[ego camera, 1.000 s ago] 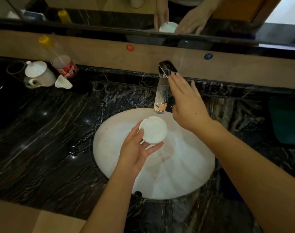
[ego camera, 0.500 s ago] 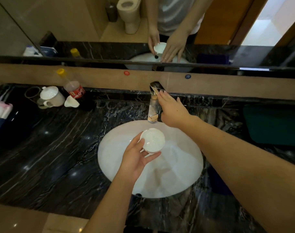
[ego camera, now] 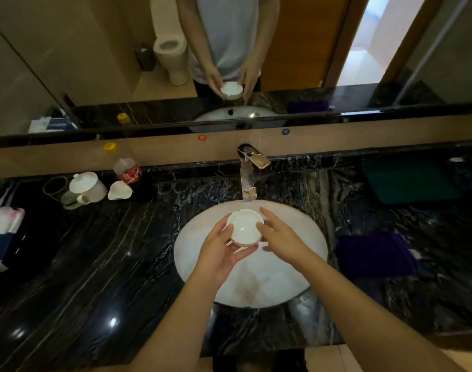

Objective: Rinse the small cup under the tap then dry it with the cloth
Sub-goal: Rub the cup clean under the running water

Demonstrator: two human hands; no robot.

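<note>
Since a moment ago, our right hand (ego camera: 280, 237) is leaving the chrome tap (ego camera: 249, 170) and joining our left hand (ego camera: 218, 248); both hands are cupping the small white ceramic cup (ego camera: 244, 228), mouth up, just below the tap, over the white oval basin (ego camera: 296, 277).

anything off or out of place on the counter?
The plastic bottle by the back wall leans at a clear tilt instead of standing upright, and a small white piece lies tipped on its side beside it. Small cup looks intact.

Glossy marble counter (ego camera: 95, 264), seemingly ceramic cup (ego camera: 244, 228)
</note>
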